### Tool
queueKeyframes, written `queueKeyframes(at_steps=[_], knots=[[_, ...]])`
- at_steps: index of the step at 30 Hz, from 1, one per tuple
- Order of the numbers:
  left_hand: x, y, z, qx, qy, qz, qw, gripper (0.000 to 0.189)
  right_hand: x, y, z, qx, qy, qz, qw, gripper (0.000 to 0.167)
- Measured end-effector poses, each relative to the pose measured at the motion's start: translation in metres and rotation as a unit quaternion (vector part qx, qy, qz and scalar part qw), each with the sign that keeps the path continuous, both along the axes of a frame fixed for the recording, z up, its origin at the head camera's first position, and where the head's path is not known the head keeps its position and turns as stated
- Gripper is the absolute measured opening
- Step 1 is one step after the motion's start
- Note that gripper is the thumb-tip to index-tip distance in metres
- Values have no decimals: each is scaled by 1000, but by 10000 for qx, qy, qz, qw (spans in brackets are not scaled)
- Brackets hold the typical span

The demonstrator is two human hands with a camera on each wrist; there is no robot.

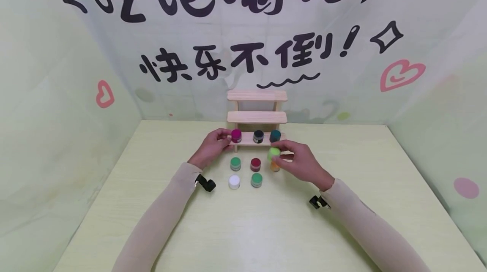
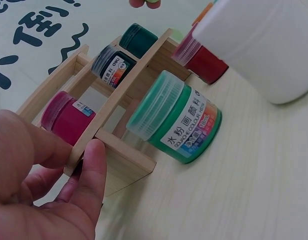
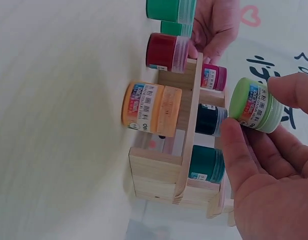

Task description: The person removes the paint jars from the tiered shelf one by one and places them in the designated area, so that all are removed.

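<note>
My left hand (image 1: 213, 147) grips the left end of the lowest step of a small wooden tiered shelf (image 1: 256, 116), thumb and fingers on its edge in the left wrist view. That step carries a magenta paint jar (image 1: 236, 136), a dark, nearly black one (image 1: 258, 136) and a teal one (image 1: 275, 135). Between thumb and fingers, my right hand (image 1: 302, 162) holds a light green paint jar (image 3: 254, 105) in the air, in front of the teal jar. Beneath it on the table stands an orange jar (image 3: 144, 110), partly hidden from the head view.
In front of the shelf, the pale table (image 1: 243, 229) bears two green jars (image 1: 235, 164), a dark red jar (image 1: 255, 164) and a white jar (image 1: 234, 182). Behind the shelf hangs a printed cloth backdrop (image 1: 198, 107); cloth walls flank both sides.
</note>
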State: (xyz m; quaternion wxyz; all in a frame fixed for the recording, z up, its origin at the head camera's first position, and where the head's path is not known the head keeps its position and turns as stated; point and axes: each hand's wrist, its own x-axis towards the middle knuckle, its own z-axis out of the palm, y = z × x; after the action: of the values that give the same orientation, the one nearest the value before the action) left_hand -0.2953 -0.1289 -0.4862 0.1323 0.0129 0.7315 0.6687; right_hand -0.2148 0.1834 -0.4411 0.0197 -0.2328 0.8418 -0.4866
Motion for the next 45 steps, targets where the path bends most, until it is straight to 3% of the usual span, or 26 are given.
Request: queueKeyframes(at_steps=[7, 12, 21, 32, 45], knots=[[1, 1, 1, 10, 3, -31, 10000, 29, 7, 7, -8, 131, -44, -19, 9999, 37], [2, 3, 2, -13, 81, -16, 10000, 29, 16, 13, -14, 110, -35, 185, 9998, 37], [3, 3, 2, -63, 155, 16, 9999, 29, 27, 21, -20, 150, -541, 691, 9960, 36], [3, 1, 3, -143, 159, 42, 9998, 28, 28, 26, -27, 604, -737, 994, 9905, 35], [2, 1, 1, -111, 119, -17, 9999, 29, 28, 27, -31, 1008, -655, 931, 9884, 34]])
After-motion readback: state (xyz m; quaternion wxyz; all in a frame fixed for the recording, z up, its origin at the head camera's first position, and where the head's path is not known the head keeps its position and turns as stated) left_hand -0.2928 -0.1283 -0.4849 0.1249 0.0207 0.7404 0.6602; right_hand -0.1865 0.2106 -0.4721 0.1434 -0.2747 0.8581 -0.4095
